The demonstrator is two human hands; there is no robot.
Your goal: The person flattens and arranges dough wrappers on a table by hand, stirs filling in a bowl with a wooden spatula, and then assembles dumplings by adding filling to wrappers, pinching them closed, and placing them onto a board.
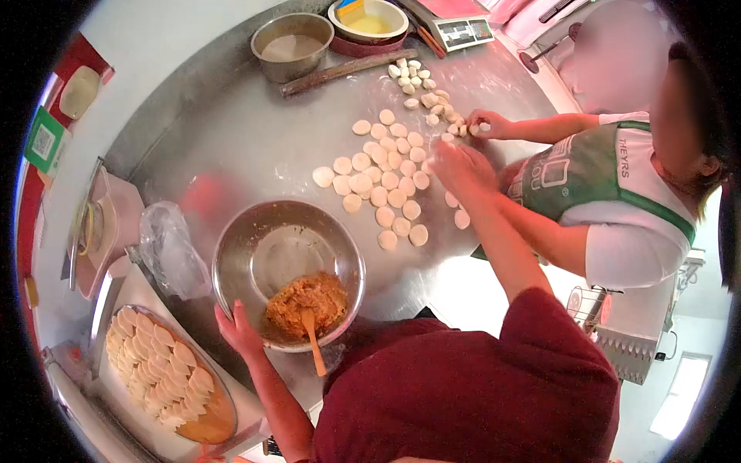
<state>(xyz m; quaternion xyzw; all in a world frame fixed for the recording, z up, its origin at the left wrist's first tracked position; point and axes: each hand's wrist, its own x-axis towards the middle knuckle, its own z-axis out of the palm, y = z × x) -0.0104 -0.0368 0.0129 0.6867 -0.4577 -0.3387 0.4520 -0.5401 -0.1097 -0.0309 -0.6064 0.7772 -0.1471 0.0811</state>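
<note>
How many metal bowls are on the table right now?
3. A large bowl holding filling sits by the left hand; a steel pot and a yellow-filled bowl stand at the far edge.

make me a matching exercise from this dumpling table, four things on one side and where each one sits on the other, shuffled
Things:
1. wooden spoon
2. left hand
3. right hand
4. folded dumplings

Places:
A. at the right edge of the flattened dough rounds
B. on the round tray at lower left
C. in the filling inside the big metal bowl
D. on the near rim of the big metal bowl

Pairs: 1-C, 2-D, 3-A, 4-B
</note>
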